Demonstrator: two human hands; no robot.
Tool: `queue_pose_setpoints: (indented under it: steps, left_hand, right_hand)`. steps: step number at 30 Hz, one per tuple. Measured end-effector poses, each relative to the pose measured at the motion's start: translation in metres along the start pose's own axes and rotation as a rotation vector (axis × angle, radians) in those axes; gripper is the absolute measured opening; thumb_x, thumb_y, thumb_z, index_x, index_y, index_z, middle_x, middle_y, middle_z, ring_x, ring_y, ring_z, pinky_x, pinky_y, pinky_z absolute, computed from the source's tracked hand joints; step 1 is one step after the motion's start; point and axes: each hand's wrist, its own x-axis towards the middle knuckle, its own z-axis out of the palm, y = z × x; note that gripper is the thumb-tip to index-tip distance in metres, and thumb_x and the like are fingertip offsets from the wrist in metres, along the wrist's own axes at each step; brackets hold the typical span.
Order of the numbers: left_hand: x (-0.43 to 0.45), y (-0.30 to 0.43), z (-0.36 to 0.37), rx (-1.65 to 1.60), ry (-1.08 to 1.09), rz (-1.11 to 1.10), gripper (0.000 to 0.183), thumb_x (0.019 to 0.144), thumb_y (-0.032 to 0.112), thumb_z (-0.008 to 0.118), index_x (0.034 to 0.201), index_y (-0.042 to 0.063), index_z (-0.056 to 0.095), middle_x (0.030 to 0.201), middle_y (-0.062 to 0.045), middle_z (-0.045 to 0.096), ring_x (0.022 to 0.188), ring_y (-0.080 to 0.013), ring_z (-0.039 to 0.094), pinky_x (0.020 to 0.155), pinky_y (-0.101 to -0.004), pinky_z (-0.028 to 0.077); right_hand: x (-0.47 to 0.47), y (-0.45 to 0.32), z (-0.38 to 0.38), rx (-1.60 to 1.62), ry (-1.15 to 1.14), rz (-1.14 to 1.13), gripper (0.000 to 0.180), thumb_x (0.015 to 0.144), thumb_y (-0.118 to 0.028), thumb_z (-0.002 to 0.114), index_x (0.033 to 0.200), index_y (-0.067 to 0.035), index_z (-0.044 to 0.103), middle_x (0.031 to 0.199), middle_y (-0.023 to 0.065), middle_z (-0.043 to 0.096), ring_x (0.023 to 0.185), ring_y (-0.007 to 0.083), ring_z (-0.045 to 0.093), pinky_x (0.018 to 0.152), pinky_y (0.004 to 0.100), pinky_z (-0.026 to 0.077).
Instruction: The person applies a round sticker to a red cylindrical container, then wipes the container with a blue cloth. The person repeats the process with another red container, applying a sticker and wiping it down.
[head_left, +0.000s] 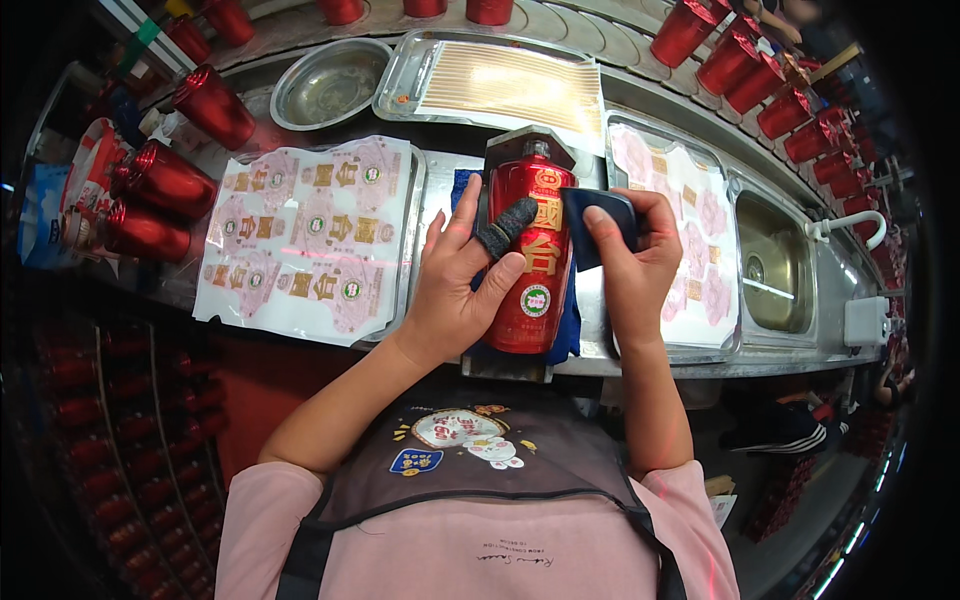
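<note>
A glossy red bottle (525, 322) with gold characters and a round green-and-white emblem lies on a dark blue cloth (568, 330), its neck pointing away from me. My left hand (457, 289) rests on the bottle's left side; a dark grey knitted cot covers one finger, which touches the gold lettering. The other fingers of that hand are spread. Between the thumb and fingers of my right hand (637, 262) is a thin dark blue flat scraper (600, 206), held at the bottle's right side. A metal holder (551, 139) surrounds the neck end.
Decal sheets (300, 232) lie on a tray at left, more decal sheets (697, 255) on a tray at right. Beyond are a metal bowl (330, 82) and a gold-striped sheet (517, 82). A sink (776, 262) with a faucet (847, 223) is at right. Red bottles (214, 109) stand around.
</note>
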Motion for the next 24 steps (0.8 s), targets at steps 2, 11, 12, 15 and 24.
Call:
queue_pose_setpoints:
  steps: [2,11,12,15,24]
  left_hand:
    - [0.001,0.0,0.001,-0.018,0.019,0.018,0.038,0.099,0.034,0.062,0.13,0.012,0.067,0.155,-0.031,0.035,0.141,-0.0404,0.041,0.115,-0.0613,0.02]
    - [-0.013,-0.007,-0.005,-0.217,0.102,-0.105,0.042,0.1,0.026,0.061,0.133,0.0,0.061,0.154,-0.03,0.039,0.139,-0.0392,0.045,0.111,-0.0415,0.037]
    - [-0.016,-0.009,-0.007,-0.247,0.115,-0.126,0.042,0.101,0.025,0.061,0.133,-0.001,0.06,0.153,-0.029,0.04,0.138,-0.038,0.047,0.11,-0.0393,0.038]
    - [-0.027,-0.007,-0.014,-0.298,0.128,-0.154,0.042,0.101,0.023,0.06,0.136,-0.001,0.058,0.153,-0.028,0.042,0.137,-0.0344,0.049,0.11,-0.038,0.038]
    - [-0.046,0.009,-0.016,-0.264,-0.073,-0.277,0.051,0.097,0.025,0.064,0.14,0.0,0.054,0.147,-0.022,0.051,0.138,-0.0333,0.049,0.119,-0.0488,0.023]
  right_hand:
    - [0.003,-0.006,-0.008,-0.075,0.056,-0.071,0.022,0.085,-0.003,0.076,0.103,0.001,0.063,0.094,0.0048,0.066,0.086,0.0109,0.063,0.077,0.0238,0.051]
    - [0.017,-0.026,0.011,-0.576,-0.277,-0.731,0.031,0.067,0.002,0.077,0.096,-0.008,0.071,0.087,0.0081,0.063,0.082,0.0277,0.062,0.073,0.0371,0.05]
    - [0.012,-0.034,0.017,-0.665,-0.316,-0.779,0.036,0.061,0.001,0.082,0.094,-0.011,0.075,0.087,0.0057,0.065,0.083,0.0277,0.059,0.072,0.0373,0.049]
    - [-0.017,-0.032,0.01,-0.545,-0.493,-0.853,0.034,0.061,0.002,0.079,0.093,-0.009,0.073,0.08,0.0056,0.056,0.079,0.0278,0.058,0.067,0.0377,0.046]
    - [-0.02,-0.031,-0.007,-0.56,-0.207,-0.496,0.03,0.069,0.01,0.078,0.094,-0.006,0.074,0.083,0.0082,0.065,0.078,0.0208,0.059,0.07,0.0308,0.048]
